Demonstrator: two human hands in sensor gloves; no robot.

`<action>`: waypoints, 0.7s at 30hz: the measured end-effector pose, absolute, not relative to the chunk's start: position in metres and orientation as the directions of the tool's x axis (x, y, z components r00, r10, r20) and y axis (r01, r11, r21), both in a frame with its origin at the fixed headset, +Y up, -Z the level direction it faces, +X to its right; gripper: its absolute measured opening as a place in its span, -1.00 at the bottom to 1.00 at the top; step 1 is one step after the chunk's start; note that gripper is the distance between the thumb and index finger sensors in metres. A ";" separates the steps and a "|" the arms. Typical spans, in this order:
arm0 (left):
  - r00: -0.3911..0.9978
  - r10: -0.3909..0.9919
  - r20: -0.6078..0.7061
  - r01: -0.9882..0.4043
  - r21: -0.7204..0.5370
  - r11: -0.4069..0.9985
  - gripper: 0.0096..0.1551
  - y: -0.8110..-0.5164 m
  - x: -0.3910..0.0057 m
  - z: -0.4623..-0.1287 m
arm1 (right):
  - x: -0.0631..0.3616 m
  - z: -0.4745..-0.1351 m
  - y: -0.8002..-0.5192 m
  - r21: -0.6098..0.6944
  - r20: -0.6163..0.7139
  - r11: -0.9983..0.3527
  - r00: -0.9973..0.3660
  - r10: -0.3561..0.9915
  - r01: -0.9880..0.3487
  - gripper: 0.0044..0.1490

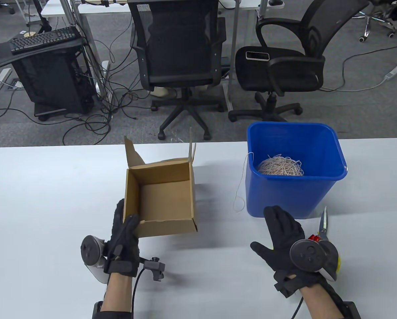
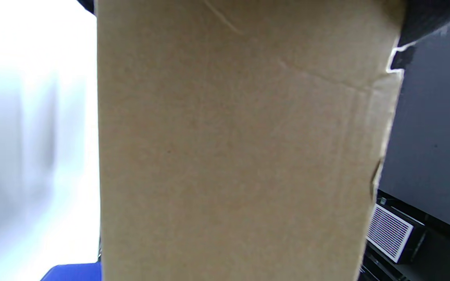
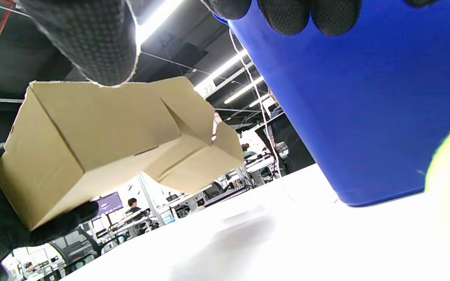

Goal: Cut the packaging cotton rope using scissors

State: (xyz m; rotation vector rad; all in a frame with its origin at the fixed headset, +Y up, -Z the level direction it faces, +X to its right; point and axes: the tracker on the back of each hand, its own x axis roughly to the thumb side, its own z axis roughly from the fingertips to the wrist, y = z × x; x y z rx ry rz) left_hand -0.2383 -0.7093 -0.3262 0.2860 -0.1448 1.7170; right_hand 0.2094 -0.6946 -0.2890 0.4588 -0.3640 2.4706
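The cotton rope (image 1: 280,165) is a pale, tangled heap lying in the bottom of a blue plastic bin (image 1: 334,186), with one thin strand climbing over the bin's left rim and hanging down its outer wall to a small loop on the worktop (image 1: 52,199). The scissors (image 1: 323,223) lie on the worktop just right of the bin's near corner, silver blades pointing away from the person.

The scissor handles are mostly covered by the tracker on the right hand (image 1: 284,239); only a bit of red shows. That hand hovers in front of the bin with its fingers spread and straight, holding nothing. The left hand (image 1: 125,236) grips the near-left corner of an open cardboard box (image 1: 165,199), thumb on the front wall and fingers up the left side; the right wrist view shows the box raised off the worktop. In the left wrist view, cardboard fills nearly the whole frame and the hand itself cannot be seen.

The worktop is plain white with rounded far corners. Beyond it are grey carpet, two black office chairs (image 1: 181,50), loose cables, and a keyboard (image 1: 45,39).
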 end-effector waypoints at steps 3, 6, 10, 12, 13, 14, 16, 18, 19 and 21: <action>-0.080 0.952 0.295 -0.988 0.100 -0.114 0.12 -0.677 -0.234 -0.332 | 0.213 -0.289 -0.693 -0.155 0.399 -0.770 -0.752 0.524 -0.619 0.21; -0.054 0.940 0.338 -0.988 0.116 -0.099 0.13 -0.639 -0.220 -0.342 | 0.214 -0.289 -0.694 -0.150 0.396 -0.765 -0.747 0.533 -0.626 0.21; -0.036 0.924 0.381 -0.992 0.100 -0.080 0.12 -0.594 -0.185 -0.357 | 0.215 -0.289 -0.695 -0.144 0.391 -0.761 -0.742 0.544 -0.633 0.20; -0.052 0.918 0.394 -0.992 0.087 -0.093 0.12 -0.580 -0.164 -0.365 | 0.214 -0.289 -0.696 -0.140 0.391 -0.762 -0.742 0.544 -0.632 0.20; -0.060 0.916 0.396 -0.992 0.081 -0.101 0.12 -0.575 -0.155 -0.368 | 0.214 -0.289 -0.696 -0.140 0.391 -0.764 -0.744 0.542 -0.630 0.20; -0.078 0.914 0.398 -0.991 0.066 -0.113 0.12 -0.569 -0.140 -0.373 | 0.213 -0.289 -0.696 -0.139 0.391 -0.766 -0.745 0.540 -0.628 0.20; -0.080 0.911 0.404 -0.994 0.041 -0.106 0.15 -0.560 -0.114 -0.380 | 0.213 -0.288 -0.696 -0.136 0.392 -0.768 -0.746 0.538 -0.626 0.19; -0.074 0.909 0.410 -0.996 0.018 -0.089 0.14 -0.556 -0.091 -0.386 | 0.213 -0.288 -0.696 -0.132 0.395 -0.767 -0.743 0.540 -0.628 0.19; -0.080 0.911 0.405 -0.996 -0.001 -0.087 0.13 -0.555 -0.076 -0.390 | 0.213 -0.288 -0.697 -0.130 0.396 -0.767 -0.742 0.541 -0.628 0.19; -0.086 0.915 0.394 -0.996 -0.030 -0.080 0.13 -0.557 -0.053 -0.396 | 0.213 -0.288 -0.697 -0.133 0.397 -0.767 -0.743 0.539 -0.628 0.19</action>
